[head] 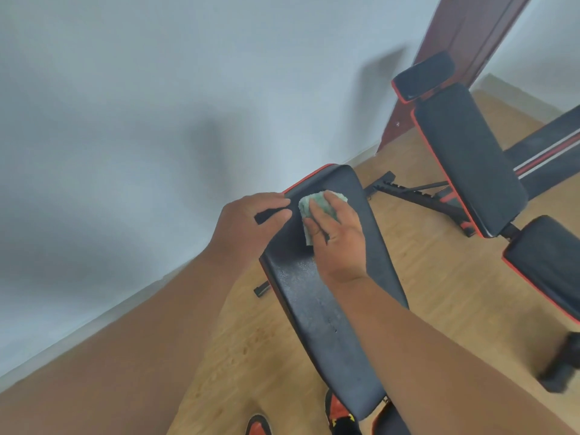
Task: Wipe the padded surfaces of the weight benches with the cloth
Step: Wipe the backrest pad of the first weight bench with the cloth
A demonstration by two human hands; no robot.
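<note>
right hand [337, 229]: flat, fingers straight, pressing pale green cloth [306, 206] onto black bench pad [317, 296] | left hand [248, 224]: beside it, gripping pad's edge | second bench [467, 158]: beyond right hand

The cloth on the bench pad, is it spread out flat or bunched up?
Bunched up. The cloth shows crumpled folds under the right hand, whose flat fingers press it onto the near bench's pad.

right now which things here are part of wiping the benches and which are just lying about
Part of the job:
pale green cloth under the right hand
near black padded bench, its edge gripped by the left hand
second black red-trimmed bench, not yet touched

Just there:
dark red wooden frame
black floor mat
wooden floor
</note>
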